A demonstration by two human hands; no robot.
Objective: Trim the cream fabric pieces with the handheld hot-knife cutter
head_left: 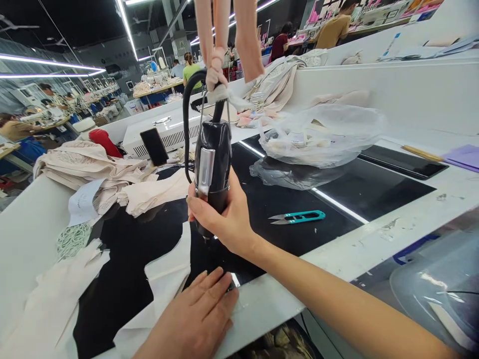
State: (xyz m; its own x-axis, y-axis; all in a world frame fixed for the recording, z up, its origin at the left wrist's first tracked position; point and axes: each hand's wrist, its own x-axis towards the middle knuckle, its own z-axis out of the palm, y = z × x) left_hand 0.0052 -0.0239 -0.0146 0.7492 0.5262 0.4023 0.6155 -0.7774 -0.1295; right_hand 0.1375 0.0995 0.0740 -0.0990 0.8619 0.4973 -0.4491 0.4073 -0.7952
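Observation:
My right hand [234,214] is wrapped around a black corded hand-held power tool [214,144] with a silver lever on its front. The tool stands nearly upright, its lower end just above or on the black tabletop; which one I cannot tell. Knotted pink fabric strips [216,65] run up from its top. Below it, my left hand [200,314] lies flat near the front edge, fingers stretched out. A pale cut fabric piece [168,271] lies beside and partly behind my left hand. Thread snips [299,217] with teal handles rest to the right.
A clear plastic bag [322,134] with small pale pieces sits at the back. Left are a phone [154,147], a stack of pale fabric pieces [153,194], mint-green cord [73,242] and more fabric [86,162]. A pencil [422,152] lies far right. Several people work at machines beyond.

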